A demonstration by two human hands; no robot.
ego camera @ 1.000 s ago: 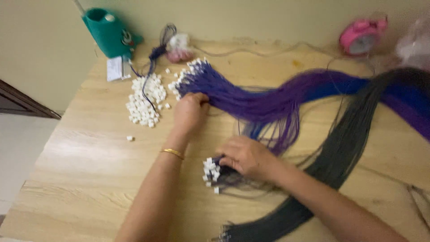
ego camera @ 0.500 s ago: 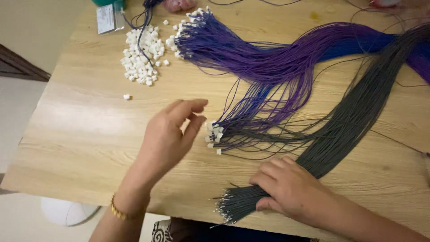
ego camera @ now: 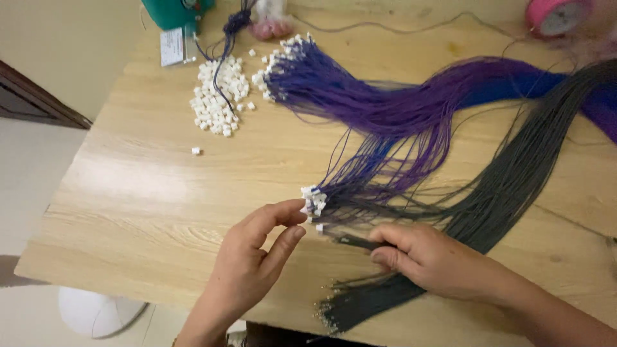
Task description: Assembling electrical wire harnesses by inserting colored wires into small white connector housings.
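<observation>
My left hand point(ego camera: 254, 260) hovers near the table's front edge, thumb and forefinger apart, their tips right beside a small bunch of white connectors point(ego camera: 314, 201) that ends a group of mixed purple and dark wires point(ego camera: 385, 186). My right hand point(ego camera: 430, 257) pinches a thin dark wire point(ego camera: 352, 242) drawn from the dark grey wire bundle point(ego camera: 508, 186), whose bare ends point(ego camera: 334, 308) lie at the front edge. A large purple wire bundle point(ego camera: 360, 103) with white connectors at its tips lies farther back.
A pile of loose white connectors point(ego camera: 218, 103) sits at the back left of the wooden table point(ego camera: 141, 193), one stray piece point(ego camera: 195, 151) near it. A green device point(ego camera: 177, 11) and a pink round object point(ego camera: 556, 14) stand at the far edge. A white round object point(ego camera: 96, 311) is on the floor.
My left hand left the far purple bundle and came to the connectors near the front. My right hand shifted onto the dark grey wires and pinched one. The view moved closer.
</observation>
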